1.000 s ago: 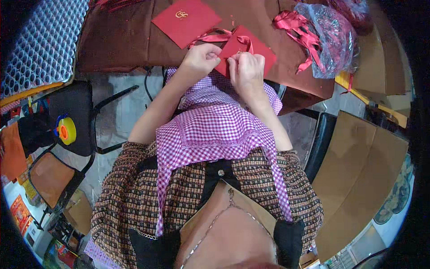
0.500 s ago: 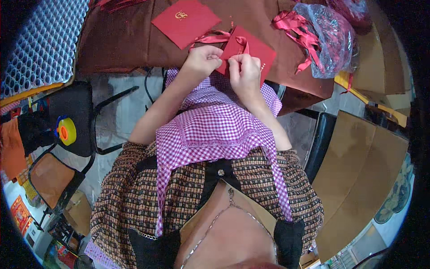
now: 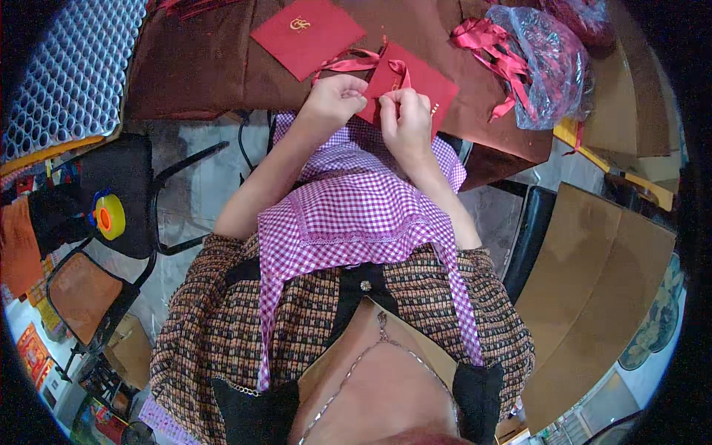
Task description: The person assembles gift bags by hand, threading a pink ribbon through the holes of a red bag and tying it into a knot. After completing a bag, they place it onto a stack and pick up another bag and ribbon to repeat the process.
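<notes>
A red square card (image 3: 430,85) with a red satin ribbon (image 3: 356,62) at its upper edge lies by the near edge of the brown-covered table. My left hand (image 3: 335,102) is closed in a pinch at the card's left side, where the ribbon comes down to it. Just right of it, my right hand (image 3: 407,117) pinches the ribbon's other part, which hangs in a bend over the card. The fingertips of both hands are a little apart, and the ribbon ends between them are mostly hidden. A second red card (image 3: 310,35) with a gold emblem lies flat beyond my left hand.
Loose red ribbons (image 3: 498,55) spill beside a clear plastic bag (image 3: 556,70) at the right of the brown tablecloth (image 3: 200,70). Cardboard (image 3: 586,297) leans at the right. On the left stand a black chair (image 3: 119,174) with a yellow tape roll (image 3: 111,216), and a tray of round cells (image 3: 70,74).
Hardly anything differs. My right hand has shifted very slightly, and the card under it has turned a touch; both hands keep their pinch.
</notes>
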The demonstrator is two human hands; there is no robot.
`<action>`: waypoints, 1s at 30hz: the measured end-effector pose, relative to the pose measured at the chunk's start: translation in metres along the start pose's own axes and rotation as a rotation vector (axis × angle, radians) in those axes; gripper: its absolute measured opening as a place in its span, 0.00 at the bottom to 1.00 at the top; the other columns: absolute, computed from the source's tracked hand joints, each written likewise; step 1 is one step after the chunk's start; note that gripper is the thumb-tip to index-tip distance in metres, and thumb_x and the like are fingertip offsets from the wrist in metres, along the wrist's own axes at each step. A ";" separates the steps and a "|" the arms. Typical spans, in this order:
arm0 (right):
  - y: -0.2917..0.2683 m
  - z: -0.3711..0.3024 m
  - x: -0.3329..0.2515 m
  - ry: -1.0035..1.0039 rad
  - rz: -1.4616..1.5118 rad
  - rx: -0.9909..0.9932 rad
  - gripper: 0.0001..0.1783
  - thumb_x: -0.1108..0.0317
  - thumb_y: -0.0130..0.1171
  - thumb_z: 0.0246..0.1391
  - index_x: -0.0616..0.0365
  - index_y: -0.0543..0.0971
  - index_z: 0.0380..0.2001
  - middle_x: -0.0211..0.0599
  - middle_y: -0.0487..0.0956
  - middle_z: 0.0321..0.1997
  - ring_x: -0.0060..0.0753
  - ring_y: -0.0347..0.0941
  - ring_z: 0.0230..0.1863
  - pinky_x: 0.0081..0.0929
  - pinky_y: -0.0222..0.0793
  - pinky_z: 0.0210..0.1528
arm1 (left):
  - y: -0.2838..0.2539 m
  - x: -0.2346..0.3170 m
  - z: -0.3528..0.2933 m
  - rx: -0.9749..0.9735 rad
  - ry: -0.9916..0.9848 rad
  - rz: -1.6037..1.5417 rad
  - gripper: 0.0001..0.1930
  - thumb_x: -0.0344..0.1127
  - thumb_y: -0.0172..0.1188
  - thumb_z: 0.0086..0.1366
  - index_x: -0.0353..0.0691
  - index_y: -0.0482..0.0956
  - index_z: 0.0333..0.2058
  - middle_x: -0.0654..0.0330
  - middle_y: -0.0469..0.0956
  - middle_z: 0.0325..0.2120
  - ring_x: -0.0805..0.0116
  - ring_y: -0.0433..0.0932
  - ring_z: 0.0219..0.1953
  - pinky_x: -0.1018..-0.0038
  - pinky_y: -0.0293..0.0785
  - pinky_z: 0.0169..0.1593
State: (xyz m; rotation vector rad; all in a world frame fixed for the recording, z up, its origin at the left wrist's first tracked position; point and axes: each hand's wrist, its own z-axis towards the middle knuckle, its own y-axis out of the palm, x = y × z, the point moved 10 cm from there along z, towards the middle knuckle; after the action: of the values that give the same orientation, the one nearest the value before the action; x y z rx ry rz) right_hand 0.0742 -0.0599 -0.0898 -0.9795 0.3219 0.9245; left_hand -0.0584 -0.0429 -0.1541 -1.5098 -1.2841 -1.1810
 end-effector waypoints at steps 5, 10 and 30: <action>0.002 0.000 -0.012 -0.147 -0.098 -0.009 0.07 0.73 0.61 0.44 0.59 0.71 0.25 0.39 0.71 0.23 0.43 0.68 0.28 0.38 0.59 0.37 | -0.002 0.007 -0.002 0.025 0.032 0.011 0.15 0.27 0.59 0.55 0.28 0.75 0.42 0.63 0.76 0.31 0.79 0.73 0.32 0.82 0.70 0.38; 0.004 -0.001 -0.022 -0.211 -0.185 -0.036 0.08 0.75 0.61 0.42 0.59 0.71 0.25 0.39 0.71 0.25 0.44 0.67 0.30 0.38 0.60 0.37 | -0.001 0.001 0.002 0.023 0.037 -0.021 0.14 0.26 0.58 0.55 0.28 0.75 0.41 0.63 0.76 0.30 0.79 0.73 0.32 0.82 0.70 0.38; 0.009 -0.003 -0.018 -0.194 -0.187 -0.023 0.06 0.73 0.59 0.45 0.58 0.72 0.25 0.40 0.71 0.24 0.44 0.66 0.28 0.40 0.57 0.37 | 0.000 0.004 0.005 0.087 0.093 0.131 0.12 0.25 0.58 0.55 0.28 0.76 0.40 0.63 0.76 0.28 0.79 0.73 0.30 0.82 0.71 0.36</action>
State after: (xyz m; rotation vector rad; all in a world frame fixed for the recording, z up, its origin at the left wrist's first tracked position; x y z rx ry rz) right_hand 0.0570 -0.0692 -0.0855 -0.9160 0.0548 0.8461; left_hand -0.0575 -0.0370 -0.1518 -1.4364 -1.1427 -1.0844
